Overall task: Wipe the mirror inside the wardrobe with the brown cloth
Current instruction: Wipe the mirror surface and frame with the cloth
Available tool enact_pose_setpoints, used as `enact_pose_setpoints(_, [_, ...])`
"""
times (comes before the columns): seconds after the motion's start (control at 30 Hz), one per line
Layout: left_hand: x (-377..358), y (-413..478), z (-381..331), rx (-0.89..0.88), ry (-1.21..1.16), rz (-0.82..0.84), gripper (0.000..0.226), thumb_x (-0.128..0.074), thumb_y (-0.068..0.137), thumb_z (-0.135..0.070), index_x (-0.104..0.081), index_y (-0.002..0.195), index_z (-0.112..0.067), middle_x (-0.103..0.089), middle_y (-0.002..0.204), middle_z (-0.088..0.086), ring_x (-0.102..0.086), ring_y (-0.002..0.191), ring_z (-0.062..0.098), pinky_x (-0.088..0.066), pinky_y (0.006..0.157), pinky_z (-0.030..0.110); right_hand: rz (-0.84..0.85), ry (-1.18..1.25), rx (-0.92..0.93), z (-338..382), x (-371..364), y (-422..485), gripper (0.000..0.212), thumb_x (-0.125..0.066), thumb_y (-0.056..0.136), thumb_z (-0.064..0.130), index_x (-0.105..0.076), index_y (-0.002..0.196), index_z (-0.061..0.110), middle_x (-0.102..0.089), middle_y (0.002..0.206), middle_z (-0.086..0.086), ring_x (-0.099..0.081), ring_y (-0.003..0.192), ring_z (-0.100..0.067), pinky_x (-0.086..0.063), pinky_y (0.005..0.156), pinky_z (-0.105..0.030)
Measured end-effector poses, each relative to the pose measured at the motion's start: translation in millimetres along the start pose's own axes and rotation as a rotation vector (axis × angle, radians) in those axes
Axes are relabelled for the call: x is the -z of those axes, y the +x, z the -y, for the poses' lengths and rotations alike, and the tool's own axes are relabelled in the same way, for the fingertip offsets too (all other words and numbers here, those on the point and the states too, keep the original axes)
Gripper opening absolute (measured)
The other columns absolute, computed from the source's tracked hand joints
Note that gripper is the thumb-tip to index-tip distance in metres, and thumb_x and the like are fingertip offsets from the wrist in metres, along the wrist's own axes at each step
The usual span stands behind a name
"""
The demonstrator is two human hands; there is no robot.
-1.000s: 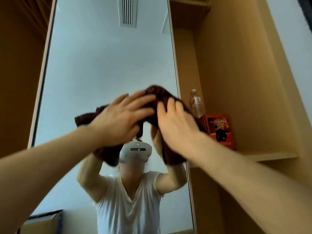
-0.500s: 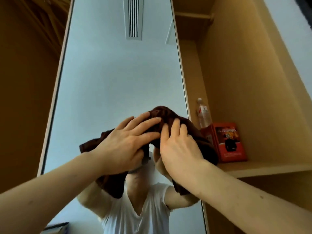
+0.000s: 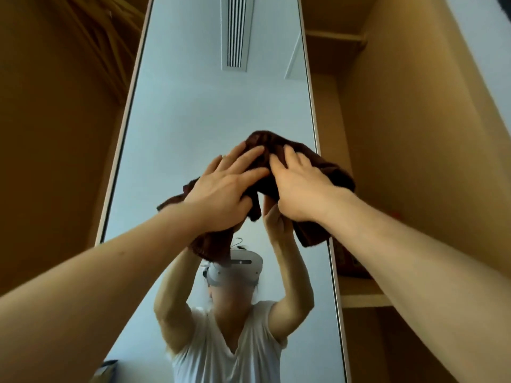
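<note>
Wiping step: left hand (image 3: 221, 194) and right hand (image 3: 300, 189), fingers straight and slightly apart, press crumpled dark-brown cloth (image 3: 329, 168) mid-height on tall wardrobe mirror (image 3: 199, 106); next likely needs sweeping toward its top.

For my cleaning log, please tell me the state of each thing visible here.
brown cloth: bunched, pressed against the mirror under both hands.
mirror: upright, partly covered by the cloth.
left hand: fingers straight, pressing the cloth.
right hand: fingers straight, pressing the cloth.
</note>
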State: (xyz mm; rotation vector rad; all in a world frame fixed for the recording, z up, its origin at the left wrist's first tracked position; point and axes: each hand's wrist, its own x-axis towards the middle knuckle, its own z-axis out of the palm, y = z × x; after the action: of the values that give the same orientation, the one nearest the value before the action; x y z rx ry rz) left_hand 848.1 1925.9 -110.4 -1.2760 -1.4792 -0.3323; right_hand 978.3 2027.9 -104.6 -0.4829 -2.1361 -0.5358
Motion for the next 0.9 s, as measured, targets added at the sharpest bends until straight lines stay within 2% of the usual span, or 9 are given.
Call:
enact_pose_setpoints(0.07, [-8, -28, -6, -0.037, 0.017, 0.008, 0.069, -0.036, 0.075, -0.027, -0.034, 0.144, -0.036, -0.004, 0.160, -0.010, 0.007, 0.147, 0.016, -0.004, 0.118, 0.041, 0.003, -0.042, 0.002, 11, -13, -26, 0.082, -0.053, 0.088, 0.016, 0.000, 0.151, 0.013, 0.007, 0.155, -0.020, -0.004, 0.142, -0.038, -0.020, 0.112, -0.044])
enact_pose_setpoints(0.13, [-16, -62, -12, -0.108, 0.051, 0.021, 0.069, -0.036, 0.073, -0.029, -0.038, 0.142, -0.034, -0.011, 0.160, -0.007, 0.002, 0.148, 0.019, -0.009, 0.117, 0.044, -0.057, -0.107, 0.018, 23, -38, -56, 0.072, -0.046, 0.089, 0.015, -0.009, 0.149, 0.004, -0.004, 0.152, -0.030, -0.016, 0.137, -0.045, -0.030, 0.107, -0.046])
enact_pose_setpoints(0.23, [-27, -115, -13, -0.219, 0.109, 0.061, 0.064, -0.049, 0.077, -0.026, -0.042, 0.140, -0.034, -0.016, 0.159, -0.005, -0.005, 0.148, 0.022, -0.017, 0.117, 0.047, -0.076, -0.135, 0.055, 35, -70, -95, 0.058, -0.054, 0.071, 0.013, -0.055, 0.126, -0.004, -0.049, 0.125, -0.039, -0.055, 0.105, -0.050, -0.054, 0.072, -0.047])
enact_pose_setpoints(0.33, [-30, -134, -8, -0.258, 0.124, 0.066, 0.061, -0.051, 0.081, -0.025, -0.041, 0.141, -0.034, -0.016, 0.159, -0.005, -0.007, 0.148, 0.022, -0.017, 0.116, 0.046, -0.057, -0.113, 0.095, 32, -74, -102, 0.057, -0.070, 0.060, 0.012, -0.064, 0.115, -0.002, -0.057, 0.113, -0.037, -0.061, 0.094, -0.047, -0.056, 0.060, -0.042])
enact_pose_setpoints(0.4, [-25, -122, -2, -0.244, 0.146, 0.067, 0.062, -0.048, 0.081, -0.026, -0.039, 0.141, -0.034, -0.016, 0.159, -0.004, -0.006, 0.148, 0.022, -0.016, 0.117, 0.045, -0.094, -0.094, 0.119, 33, -59, -90, 0.063, -0.070, 0.073, 0.015, -0.050, 0.131, 0.000, -0.044, 0.129, -0.037, -0.052, 0.110, -0.047, -0.055, 0.074, -0.044])
enact_pose_setpoints(0.47, [-15, -100, 7, -0.211, 0.175, 0.064, 0.063, -0.046, 0.080, -0.026, -0.038, 0.142, -0.034, -0.015, 0.159, -0.004, -0.007, 0.148, 0.022, -0.017, 0.117, 0.044, -0.105, -0.123, 0.184, 26, -44, -70, 0.063, -0.048, 0.091, 0.016, -0.020, 0.147, 0.008, -0.016, 0.149, -0.027, -0.028, 0.131, -0.042, -0.040, 0.098, -0.043])
enact_pose_setpoints(0.5, [-9, -87, 12, -0.184, 0.180, 0.064, 0.063, -0.045, 0.080, -0.026, -0.038, 0.142, -0.033, -0.015, 0.159, -0.004, -0.007, 0.148, 0.022, -0.017, 0.116, 0.044, -0.066, -0.099, 0.174, 24, -34, -58, 0.063, -0.043, 0.093, 0.015, -0.013, 0.149, 0.013, -0.010, 0.151, -0.022, -0.021, 0.134, -0.039, -0.034, 0.103, -0.043])
enact_pose_setpoints(0.7, [24, -27, 23, -0.010, 0.171, 0.108, 0.065, -0.042, 0.090, -0.015, -0.024, 0.148, -0.038, 0.003, 0.160, -0.010, 0.009, 0.147, 0.017, -0.010, 0.118, 0.045, -0.043, 0.045, 0.097, 17, 2, 1, 0.072, -0.049, 0.090, 0.010, -0.010, 0.150, 0.023, -0.003, 0.156, -0.010, -0.010, 0.140, -0.032, -0.025, 0.109, -0.046])
enact_pose_setpoints(0.9, [-1, -70, 13, -0.084, 0.132, 0.041, 0.064, -0.041, 0.086, -0.015, -0.031, 0.146, -0.035, -0.004, 0.161, -0.006, 0.007, 0.148, 0.021, -0.005, 0.118, 0.041, -0.096, 0.115, 0.147, 20, -34, -40, 0.077, -0.046, 0.089, 0.008, -0.004, 0.151, 0.025, 0.009, 0.157, -0.006, 0.008, 0.144, -0.025, -0.008, 0.117, -0.041])
